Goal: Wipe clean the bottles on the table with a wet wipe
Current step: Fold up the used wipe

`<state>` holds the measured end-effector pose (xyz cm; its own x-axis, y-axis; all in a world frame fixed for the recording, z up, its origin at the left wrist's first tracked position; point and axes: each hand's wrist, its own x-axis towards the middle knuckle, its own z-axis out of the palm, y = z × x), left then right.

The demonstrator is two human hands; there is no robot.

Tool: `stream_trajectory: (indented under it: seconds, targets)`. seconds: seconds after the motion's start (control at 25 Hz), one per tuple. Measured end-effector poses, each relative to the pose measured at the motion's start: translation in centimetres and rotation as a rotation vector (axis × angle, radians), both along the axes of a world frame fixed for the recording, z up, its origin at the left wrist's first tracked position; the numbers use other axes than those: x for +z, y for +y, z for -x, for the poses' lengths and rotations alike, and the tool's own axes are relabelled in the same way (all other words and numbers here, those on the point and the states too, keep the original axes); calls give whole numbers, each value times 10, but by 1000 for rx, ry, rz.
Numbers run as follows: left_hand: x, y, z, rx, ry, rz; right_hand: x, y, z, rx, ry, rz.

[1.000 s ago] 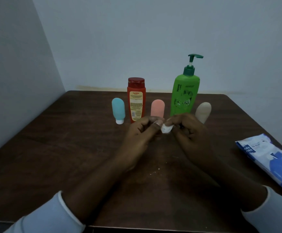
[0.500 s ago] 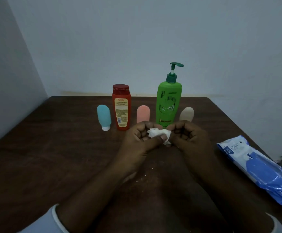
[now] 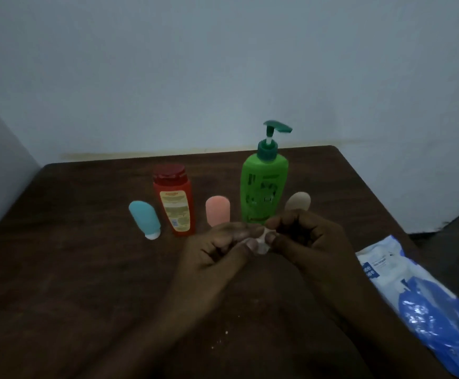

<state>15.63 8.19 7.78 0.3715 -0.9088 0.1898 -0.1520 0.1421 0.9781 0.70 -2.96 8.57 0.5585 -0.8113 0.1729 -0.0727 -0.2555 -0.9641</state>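
Observation:
Several bottles stand in a row on the dark wooden table [image 3: 67, 269]: a small blue tube [image 3: 144, 218], a red bottle [image 3: 174, 199], a pink tube [image 3: 217, 210], a tall green pump bottle [image 3: 264, 191] and a beige tube [image 3: 298, 202]. In front of them my left hand [image 3: 217, 253] and my right hand [image 3: 307, 242] meet, both pinching a small crumpled white wet wipe [image 3: 261, 242] between their fingertips. Most of the wipe is hidden by my fingers.
A blue and white wet wipe pack [image 3: 419, 302] lies at the table's right edge. White crumbs [image 3: 223, 337] dot the wood near me. Walls close off the back and left; the table's right edge drops to a dark floor.
The view has shifted and dimmed. My hands stay together in front of the bottles, still working the wipe, which shows less between my fingers than before.

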Motion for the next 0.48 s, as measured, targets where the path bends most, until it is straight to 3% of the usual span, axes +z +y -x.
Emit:
stream_trajectory:
  seconds: [0.16,0.48]
  targets:
    - [58,-14,2,46,275,-152,63,-1,1,0,48,-125]
    - [147,-4,1,70,485,-221,169,10,-2,11,142,-193]
